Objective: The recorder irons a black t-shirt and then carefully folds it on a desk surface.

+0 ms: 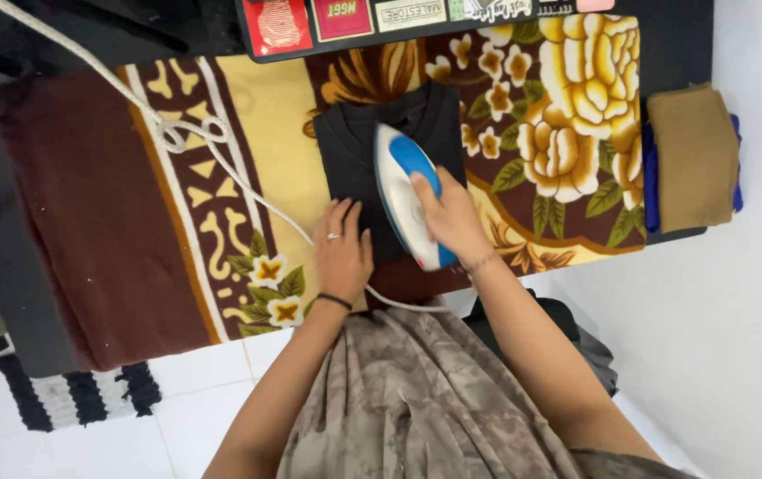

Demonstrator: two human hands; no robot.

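A folded black shirt (354, 146) lies on a brown and yellow floral blanket (248, 133) spread over the table. A white and blue clothes iron (397, 182) rests on the shirt. My right hand (452, 217) grips the iron's blue handle. My left hand (342, 251), wearing a ring and a dark wrist band, lies flat on the shirt's near left corner, fingers apart. The iron's white braided cord (187, 131) runs from the top left across the blanket and under my left wrist.
Folded tan cloth (693, 155) on blue cloth (650, 186) sits at the table's right end. A black case with stickers (416, 22) lies along the far edge. A black and white striped mat (75, 397) lies on the white tile floor.
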